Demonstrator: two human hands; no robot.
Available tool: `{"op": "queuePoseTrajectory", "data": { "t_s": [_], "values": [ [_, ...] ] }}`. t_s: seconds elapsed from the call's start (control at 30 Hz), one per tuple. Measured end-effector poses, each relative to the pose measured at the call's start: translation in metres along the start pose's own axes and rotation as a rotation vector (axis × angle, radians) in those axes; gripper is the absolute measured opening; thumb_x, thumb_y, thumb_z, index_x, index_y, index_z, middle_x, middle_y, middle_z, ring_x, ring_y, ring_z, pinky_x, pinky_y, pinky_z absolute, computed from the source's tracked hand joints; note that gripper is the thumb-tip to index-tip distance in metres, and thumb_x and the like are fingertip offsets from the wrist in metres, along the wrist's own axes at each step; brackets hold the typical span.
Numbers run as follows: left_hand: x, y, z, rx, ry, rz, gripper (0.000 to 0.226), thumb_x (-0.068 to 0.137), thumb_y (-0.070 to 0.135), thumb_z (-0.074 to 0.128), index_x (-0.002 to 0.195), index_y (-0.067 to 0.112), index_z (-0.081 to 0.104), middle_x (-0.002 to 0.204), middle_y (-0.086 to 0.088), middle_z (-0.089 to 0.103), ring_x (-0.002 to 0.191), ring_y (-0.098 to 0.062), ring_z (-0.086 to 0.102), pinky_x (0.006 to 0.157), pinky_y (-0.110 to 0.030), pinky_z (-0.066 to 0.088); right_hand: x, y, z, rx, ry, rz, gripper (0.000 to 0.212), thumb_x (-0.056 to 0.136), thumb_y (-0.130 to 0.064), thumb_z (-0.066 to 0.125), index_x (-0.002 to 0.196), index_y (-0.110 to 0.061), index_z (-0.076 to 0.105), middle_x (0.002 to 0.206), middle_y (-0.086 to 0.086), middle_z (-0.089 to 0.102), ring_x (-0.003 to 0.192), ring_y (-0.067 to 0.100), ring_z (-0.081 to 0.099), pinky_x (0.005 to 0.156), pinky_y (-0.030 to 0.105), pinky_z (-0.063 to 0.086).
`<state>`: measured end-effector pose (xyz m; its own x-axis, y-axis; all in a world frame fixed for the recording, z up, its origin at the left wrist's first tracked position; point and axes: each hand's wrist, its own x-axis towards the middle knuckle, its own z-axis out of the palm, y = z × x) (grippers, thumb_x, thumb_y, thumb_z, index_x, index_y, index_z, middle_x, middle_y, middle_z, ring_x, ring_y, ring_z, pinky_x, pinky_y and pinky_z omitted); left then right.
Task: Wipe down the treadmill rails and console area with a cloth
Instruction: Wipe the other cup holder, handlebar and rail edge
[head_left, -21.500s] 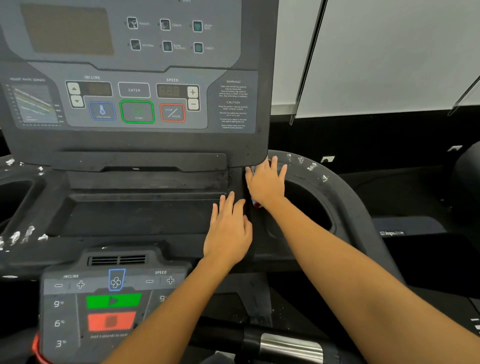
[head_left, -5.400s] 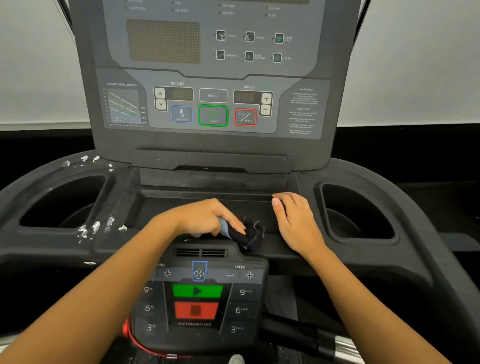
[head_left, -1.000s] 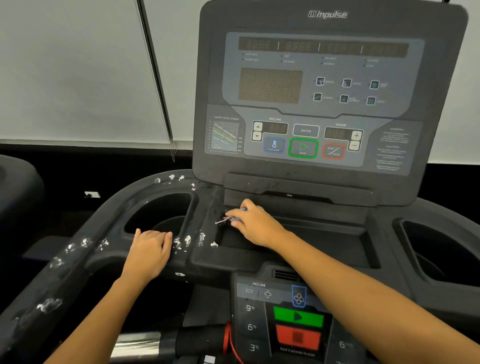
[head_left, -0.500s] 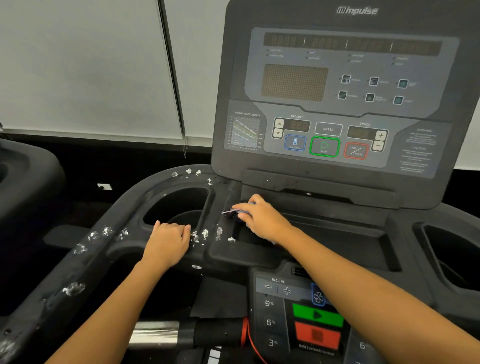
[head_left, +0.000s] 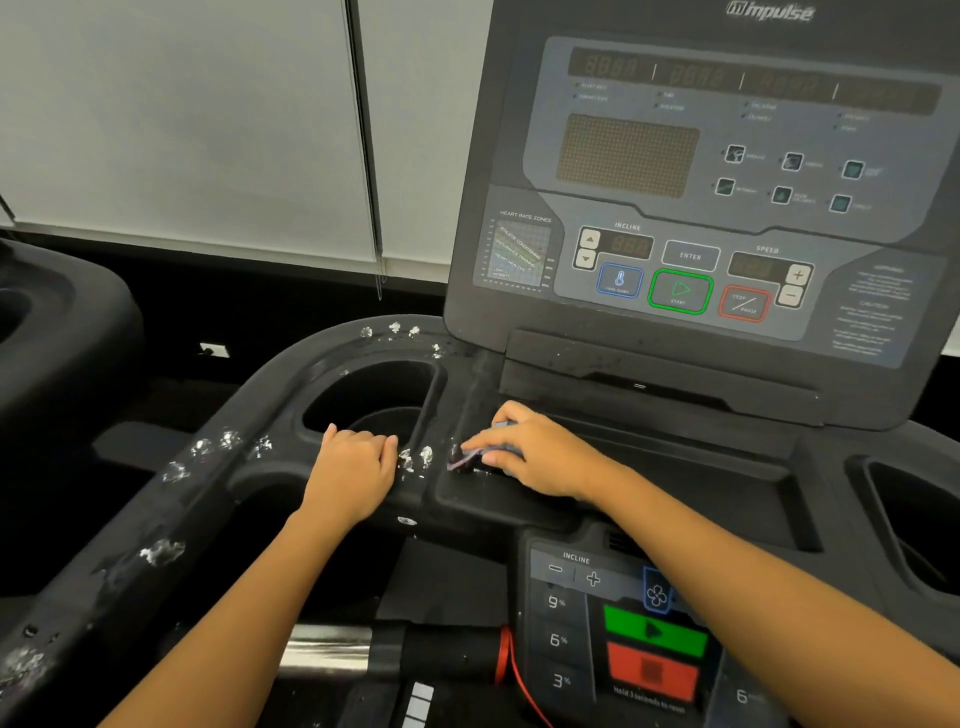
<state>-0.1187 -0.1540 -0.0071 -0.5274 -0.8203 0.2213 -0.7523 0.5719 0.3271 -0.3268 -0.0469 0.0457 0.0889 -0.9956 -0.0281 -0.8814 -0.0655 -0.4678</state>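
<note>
The treadmill console (head_left: 691, 187) stands upright ahead, with a black tray (head_left: 675, 467) below it. My right hand (head_left: 535, 452) presses a small dark cloth (head_left: 462, 460) onto the tray's left edge; most of the cloth is hidden under the fingers. My left hand (head_left: 353, 467) rests curled on the rim beside the left cup holder (head_left: 374, 400). The left rail (head_left: 156, 530) curves toward me and carries several white smudges, some right between my two hands.
A lower control panel (head_left: 623, 634) with green and red buttons sits near my right forearm. A chrome-and-black handlebar (head_left: 363, 649) with a red cord runs below. The right cup holder (head_left: 914, 525) is at the far right. Another black machine (head_left: 62, 332) stands at left.
My right hand with the cloth has slid slightly down and left along the tray's left edge. My left hand stays on the cup holder rim. The view has shifted a little left.
</note>
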Motion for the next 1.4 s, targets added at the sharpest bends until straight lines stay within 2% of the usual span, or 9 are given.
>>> {"op": "queuePoseTrajectory", "data": {
  "t_s": [0.1,0.2,0.47,0.63,0.87,1.0,1.2,1.3,1.4],
  "values": [
    [-0.001,0.000,-0.001,0.010,-0.013,-0.009,0.037,0.098,0.022,0.038,0.068,0.010,0.057,0.070,-0.004,0.058,0.079,-0.021,0.053,0.111,-0.044,0.020,-0.010,0.012,-0.011,-0.013,-0.106,-0.077,0.027,0.092,-0.021,0.057,0.116,-0.030,0.066,0.109,-0.002,0.050,0.098,0.009,0.050,0.086,0.011,0.034],
    [0.000,0.001,0.001,0.035,0.002,-0.003,0.038,0.097,0.020,0.040,0.068,0.005,0.059,0.070,-0.010,0.061,0.078,-0.027,0.056,0.110,-0.047,0.022,-0.011,0.023,-0.021,-0.007,-0.153,0.009,0.027,0.092,-0.020,0.057,0.117,-0.029,0.065,0.104,-0.006,0.051,0.090,0.010,0.056,0.085,0.018,0.039],
    [0.001,-0.001,0.005,0.005,0.013,-0.010,0.038,0.097,0.021,0.040,0.061,0.013,0.047,0.062,0.001,0.048,0.071,-0.017,0.045,0.111,-0.046,0.021,-0.022,0.018,-0.006,-0.020,-0.041,-0.058,0.027,0.090,-0.029,0.059,0.115,-0.039,0.064,0.114,-0.014,0.052,0.108,0.008,0.045,0.096,0.021,0.034],
    [-0.001,-0.002,0.005,-0.013,0.006,-0.024,0.037,0.097,0.022,0.039,0.063,0.015,0.049,0.063,0.003,0.048,0.074,-0.014,0.043,0.113,-0.045,0.018,-0.007,0.002,0.005,-0.065,0.030,-0.093,0.030,0.094,-0.038,0.050,0.123,-0.039,0.057,0.116,-0.011,0.047,0.105,0.008,0.042,0.092,0.020,0.037],
    [-0.003,-0.004,0.008,-0.025,0.034,-0.007,0.038,0.097,0.021,0.040,0.068,0.008,0.060,0.065,-0.002,0.055,0.077,-0.022,0.054,0.112,-0.049,0.022,0.043,0.005,0.009,-0.177,0.219,0.084,0.031,0.096,-0.036,0.047,0.124,-0.031,0.058,0.116,0.003,0.046,0.099,0.022,0.039,0.092,0.040,0.043],
    [-0.004,-0.007,0.010,-0.033,0.049,0.003,0.047,0.094,0.031,0.030,0.069,0.007,0.062,0.066,-0.005,0.058,0.078,-0.025,0.055,0.111,-0.049,0.022,0.063,-0.001,0.007,-0.229,0.157,0.134,0.031,0.099,-0.032,0.042,0.123,-0.023,0.059,0.120,0.006,0.045,0.104,0.026,0.038,0.095,0.039,0.040],
    [-0.003,-0.006,0.006,-0.050,0.013,-0.018,0.049,0.096,0.032,0.026,0.085,0.008,0.068,0.082,-0.005,0.066,0.093,-0.024,0.056,0.113,-0.044,0.016,0.045,-0.033,0.019,-0.262,0.008,-0.092,0.031,0.097,-0.037,0.045,0.119,-0.025,0.061,0.115,-0.002,0.055,0.104,0.019,0.043,0.089,0.032,0.042],
    [-0.004,-0.004,0.002,-0.109,-0.013,-0.043,0.037,0.099,0.023,0.034,0.097,0.008,0.067,0.093,-0.004,0.066,0.102,-0.019,0.053,0.114,-0.038,0.009,0.051,-0.034,0.014,-0.187,0.018,-0.026,0.023,0.093,-0.039,0.051,0.111,-0.026,0.059,0.110,-0.003,0.060,0.104,0.017,0.047,0.081,0.031,0.044],
    [-0.003,-0.005,-0.003,-0.190,-0.045,-0.077,0.042,0.100,0.023,0.029,0.098,0.006,0.067,0.095,-0.004,0.067,0.103,-0.016,0.053,0.115,-0.035,0.003,0.063,-0.035,0.014,-0.187,0.093,0.053,0.020,0.092,-0.036,0.053,0.106,-0.022,0.058,0.104,0.000,0.061,0.103,0.019,0.050,0.076,0.029,0.042]
  ]
}}
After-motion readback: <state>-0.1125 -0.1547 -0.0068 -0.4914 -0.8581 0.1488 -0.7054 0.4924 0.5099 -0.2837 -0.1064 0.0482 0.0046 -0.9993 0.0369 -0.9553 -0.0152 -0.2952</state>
